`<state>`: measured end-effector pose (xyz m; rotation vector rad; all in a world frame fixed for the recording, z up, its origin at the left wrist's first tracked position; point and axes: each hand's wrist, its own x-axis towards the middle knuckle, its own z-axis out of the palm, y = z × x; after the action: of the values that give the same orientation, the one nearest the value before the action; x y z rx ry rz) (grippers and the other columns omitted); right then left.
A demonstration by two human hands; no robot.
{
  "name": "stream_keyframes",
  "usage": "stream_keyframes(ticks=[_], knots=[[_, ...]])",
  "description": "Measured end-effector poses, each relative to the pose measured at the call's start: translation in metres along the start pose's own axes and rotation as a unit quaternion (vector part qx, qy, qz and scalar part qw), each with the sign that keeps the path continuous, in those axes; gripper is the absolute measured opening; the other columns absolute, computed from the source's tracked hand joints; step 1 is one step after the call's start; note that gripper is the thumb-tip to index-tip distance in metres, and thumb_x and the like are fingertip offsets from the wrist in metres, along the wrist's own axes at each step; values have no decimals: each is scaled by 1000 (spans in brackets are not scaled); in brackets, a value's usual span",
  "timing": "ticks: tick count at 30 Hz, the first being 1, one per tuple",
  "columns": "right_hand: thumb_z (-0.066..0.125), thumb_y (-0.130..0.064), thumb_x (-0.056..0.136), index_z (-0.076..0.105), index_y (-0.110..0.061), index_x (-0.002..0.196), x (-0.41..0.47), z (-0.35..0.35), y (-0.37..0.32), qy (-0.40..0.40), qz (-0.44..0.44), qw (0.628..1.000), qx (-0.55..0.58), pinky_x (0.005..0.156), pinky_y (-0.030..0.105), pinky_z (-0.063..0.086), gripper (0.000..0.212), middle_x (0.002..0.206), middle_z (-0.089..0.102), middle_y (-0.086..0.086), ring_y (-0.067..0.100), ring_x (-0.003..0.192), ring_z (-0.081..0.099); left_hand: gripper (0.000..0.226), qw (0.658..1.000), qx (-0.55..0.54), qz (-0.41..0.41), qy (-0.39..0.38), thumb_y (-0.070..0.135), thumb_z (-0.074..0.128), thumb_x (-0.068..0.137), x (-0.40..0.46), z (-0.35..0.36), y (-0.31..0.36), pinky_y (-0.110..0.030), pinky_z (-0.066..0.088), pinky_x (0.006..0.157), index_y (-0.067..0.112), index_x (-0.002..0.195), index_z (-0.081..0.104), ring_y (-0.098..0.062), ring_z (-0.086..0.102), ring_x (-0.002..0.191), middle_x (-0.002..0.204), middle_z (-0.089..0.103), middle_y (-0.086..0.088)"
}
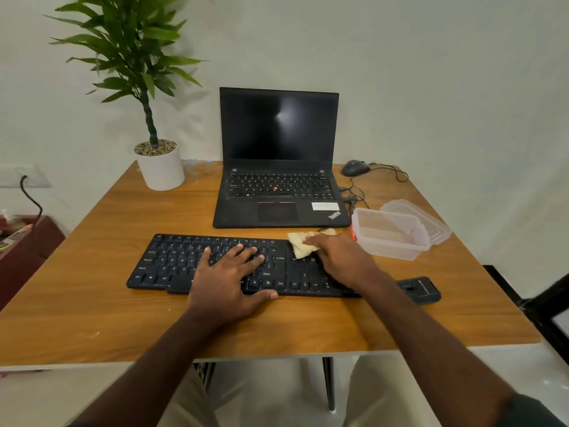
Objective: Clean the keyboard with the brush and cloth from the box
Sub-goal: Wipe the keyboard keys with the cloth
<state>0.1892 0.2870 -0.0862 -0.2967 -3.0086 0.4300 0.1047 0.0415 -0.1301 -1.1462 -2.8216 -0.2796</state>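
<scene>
The left hand (pixel 229 274) lies flat on the middle of the black keyboard (pixel 172 263), fingers spread across the keys and thumb hanging over its near edge. Just to its right, the right hand (pixel 337 257) presses a pale yellow cloth (pixel 300 243) against the keyboard's far right corner; the fingers lie together on top of the cloth, which sticks out beyond the fingertips. Right of that hand stands the clear plastic box (pixel 389 234), open, touching its lid (pixel 431 221) behind it. A dark blue brush (pixel 418 289) lies near the right wrist, off the keyboard's right end. Beyond both hands sits an open laptop (pixel 278 158).
</scene>
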Motion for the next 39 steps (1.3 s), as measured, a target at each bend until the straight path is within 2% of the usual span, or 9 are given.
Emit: stream_keyframes(ticks=[7, 14, 16, 20, 24, 28, 31, 35, 39], knots=[[46, -11, 104, 55, -25, 143, -33, -3, -4, 67, 83, 994, -10, 95, 42, 50, 42, 136, 61, 8, 31, 113, 60, 95, 1000, 1, -1, -4, 96, 22, 73, -1, 0, 0, -59, -2, 121, 43, 151, 31, -6, 14, 151, 161, 24, 17], [53, -24, 103, 59, -26, 139, -67, 5, -9, 94, 83, 991, 40, 84, 30, 50, 36, 119, 72, 2, 18, 103, 62, 96, 1000, 0, -3, -6, 96, 20, 73, 0, -1, 1, -60, -1, 121, 42, 151, 31, -6, 14, 151, 162, 24, 16], [55, -24, 103, 65, -24, 131, -68, 2, -5, 104, 83, 984, 117, 78, 29, 49, 30, 111, 73, -2, 12, 94, 61, 97, 1000, 6, -4, -7, 97, 18, 71, 0, -2, 1, -60, -1, 121, 43, 151, 30, -6, 13, 151, 162, 23, 17], [55, -22, 104, 73, -22, 118, -66, -11, 5, 150, 127, 897, 396, 91, 48, 57, 23, 104, 76, -5, 14, 98, 71, 110, 1000, 7, -7, -15, 101, 3, 61, 0, -5, 4, -59, -1, 121, 43, 151, 31, -6, 14, 151, 162, 24, 17], [54, -24, 104, 74, -29, 108, -64, -19, 12, 186, 170, 830, 498, 90, 53, 59, 20, 102, 77, -4, 19, 98, 73, 111, 998, -65, -15, 23, 101, 10, 64, 0, -13, 17, -59, -1, 120, 36, 146, 45, -10, 24, 149, 157, 37, 12], [57, -24, 103, 74, -26, 108, -68, -25, 24, 169, 182, 838, 486, 85, 52, 61, 18, 99, 78, -4, 17, 93, 74, 97, 994, -77, 28, 73, 92, 25, 75, 6, -15, 40, -53, 15, 120, 27, 138, 57, -10, 43, 138, 145, 55, 6], [64, -25, 98, 73, -23, 107, -79, -33, 44, 187, 213, 852, 440, 79, 50, 62, 13, 97, 77, -5, 16, 90, 73, 75, 987, -90, 77, 109, 80, 42, 83, 18, -12, 59, -41, 37, 104, 23, 124, 66, -9, 62, 110, 121, 70, 7], [68, -26, 95, 67, -20, 106, -105, -57, 92, 269, 296, 835, 378, 80, 45, 61, 13, 101, 71, -1, 20, 93, 69, 51, 977, -109, 140, 119, 70, 47, 86, 39, -10, 88, -40, 45, 87, 25, 97, 69, -10, 61, 83, 89, 70, 9], [65, -23, 95, 64, -25, 95, -127, -74, 137, 291, 362, 804, 371, 88, 50, 59, 2, 101, 70, 3, 26, 95, 68, 45, 976, -101, 169, 94, 68, 44, 87, 59, -3, 114, -36, 45, 82, 27, 88, 65, -8, 55, 76, 81, 64, 11]])
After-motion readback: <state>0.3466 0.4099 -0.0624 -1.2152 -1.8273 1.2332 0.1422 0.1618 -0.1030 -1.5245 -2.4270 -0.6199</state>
